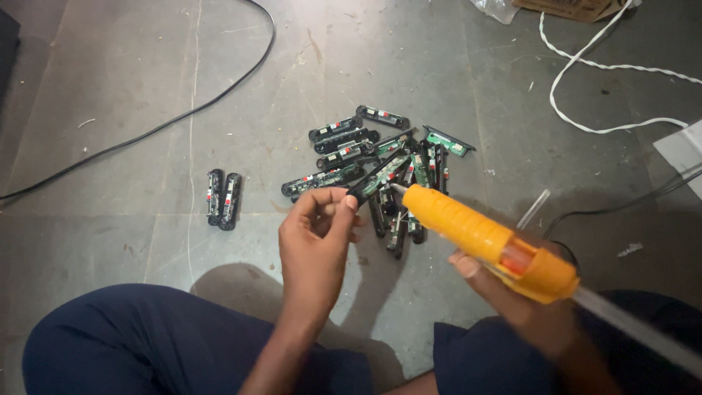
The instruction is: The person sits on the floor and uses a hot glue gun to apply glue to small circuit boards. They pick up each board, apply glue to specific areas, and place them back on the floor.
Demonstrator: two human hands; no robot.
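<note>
My left hand [316, 241] pinches one end of a narrow black module with a green circuit board [378, 177], lifted just above the floor. My right hand [512, 296] grips an orange glue gun [488, 240] with a clear glue stick out its back. The metal nozzle tip [397, 188] touches or nearly touches the held module. Under and behind it lies a pile of several similar black and green modules [363, 150]. Two more modules [223, 198] lie side by side to the left, apart from the pile.
A black cable [157, 130] curves across the grey concrete floor at upper left. A white twisted cord [585, 69] loops at upper right, near a cardboard box [570, 7]. A loose clear glue stick [534, 208] lies by the gun. My dark blue trouser legs [139, 344] fill the bottom.
</note>
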